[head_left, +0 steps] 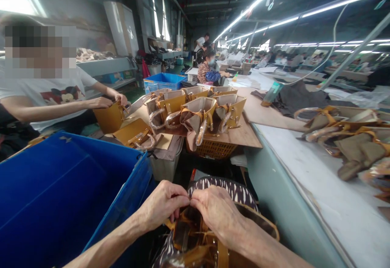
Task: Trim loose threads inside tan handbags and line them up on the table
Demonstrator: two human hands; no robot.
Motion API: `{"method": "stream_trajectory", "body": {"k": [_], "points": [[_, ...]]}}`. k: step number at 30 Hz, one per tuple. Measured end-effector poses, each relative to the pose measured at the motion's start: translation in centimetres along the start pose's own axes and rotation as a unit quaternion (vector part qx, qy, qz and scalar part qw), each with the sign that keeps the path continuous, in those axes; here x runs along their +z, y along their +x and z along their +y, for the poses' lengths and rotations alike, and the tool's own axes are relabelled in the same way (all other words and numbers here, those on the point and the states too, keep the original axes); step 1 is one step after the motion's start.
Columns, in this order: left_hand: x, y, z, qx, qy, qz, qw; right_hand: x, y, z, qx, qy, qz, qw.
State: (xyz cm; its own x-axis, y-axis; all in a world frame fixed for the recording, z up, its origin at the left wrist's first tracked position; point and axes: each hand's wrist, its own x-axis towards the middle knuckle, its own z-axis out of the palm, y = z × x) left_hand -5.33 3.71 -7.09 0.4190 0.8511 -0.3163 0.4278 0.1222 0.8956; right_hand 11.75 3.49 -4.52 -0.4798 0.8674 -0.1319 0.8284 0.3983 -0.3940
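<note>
My left hand [161, 207] and my right hand [217, 213] meet low in the middle, both with fingers curled and pinching the top edge of a mustard-yellow handbag [195, 241] that rests on my lap. The bag's brown handle [258, 219] arcs out to the right of my right wrist. A zebra-patterned cloth [228, 188] lies just beyond the bag. What exactly the fingertips pinch is hidden between the two hands.
A big blue plastic crate [61, 190] stands at my left. Several finished yellow-and-brown bags [198, 113] stand on a board ahead over an orange basket [215, 149]. More bags [350, 138] lie on the grey table [304, 170] at right. A co-worker [48, 97] at left holds a yellow bag [110, 117].
</note>
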Motion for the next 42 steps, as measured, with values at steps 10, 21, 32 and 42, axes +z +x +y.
{"method": "stream_trajectory", "body": {"k": [10,21,32,42], "points": [[-0.4,-0.6,1.6,0.067,0.108,-0.006,0.992,-3.0,-6.2,7.5,0.075,0.007,-0.025,0.997],[1.3,0.4,4.9,0.113,0.230,-0.058,0.965,-3.0,-7.2,7.0,0.081,0.049,0.024,0.995],[6.3,3.0,8.0,0.145,0.457,-0.101,0.872,-4.6,-10.7,6.7,0.204,0.116,-0.024,0.972],[6.0,2.7,7.5,0.152,0.383,-0.097,0.906,-4.7,-10.6,6.1,0.182,0.059,-0.061,0.980]]}}
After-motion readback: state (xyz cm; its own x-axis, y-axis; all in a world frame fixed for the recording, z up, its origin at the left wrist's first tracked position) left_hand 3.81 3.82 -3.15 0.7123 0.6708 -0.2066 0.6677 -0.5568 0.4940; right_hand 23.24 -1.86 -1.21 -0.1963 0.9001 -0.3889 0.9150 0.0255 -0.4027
